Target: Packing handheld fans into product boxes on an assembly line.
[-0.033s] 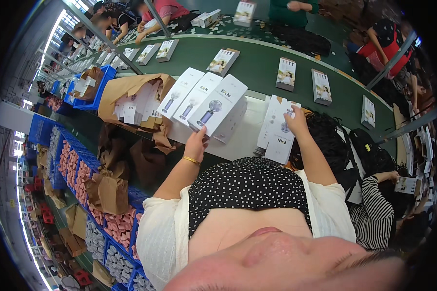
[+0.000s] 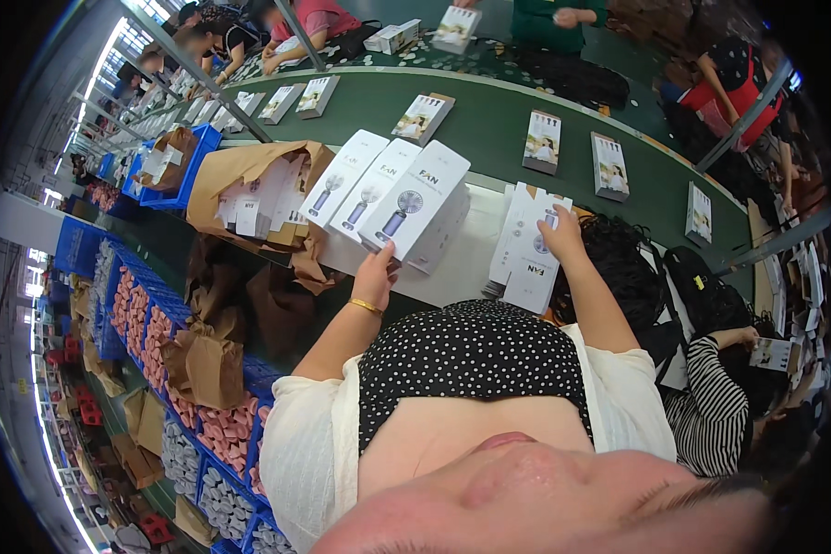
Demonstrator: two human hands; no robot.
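Note:
Three white fan boxes stand in a leaning row on the pale work surface (image 2: 478, 217), each printed with a small handheld fan. My left hand (image 2: 376, 279), a gold bangle at its wrist, grips the lower edge of the nearest fan box (image 2: 415, 194); its thumb shows on the front. Behind it lean the middle fan box (image 2: 371, 189) and the left fan box (image 2: 342, 180). To the right lies a stack of flattened white cartons (image 2: 529, 282). My right hand (image 2: 563, 233) is closed over the upper right part of the top carton, with its fingertips partly hidden.
An open brown paper bag (image 2: 235, 175) with white boxes stands left. Beyond runs a green conveyor (image 2: 489, 120) carrying several printed boxes. Blue crates (image 2: 148, 277) with pink and grey parts line the lower left. Black cords (image 2: 614, 268) lie right; a striped-sleeved person (image 2: 711, 406) sits nearby.
My right hand has shifted very slightly on the top carton. Across the conveyor, a co-worker's box has moved a little down and left. My left hand and the fan boxes hardly differ.

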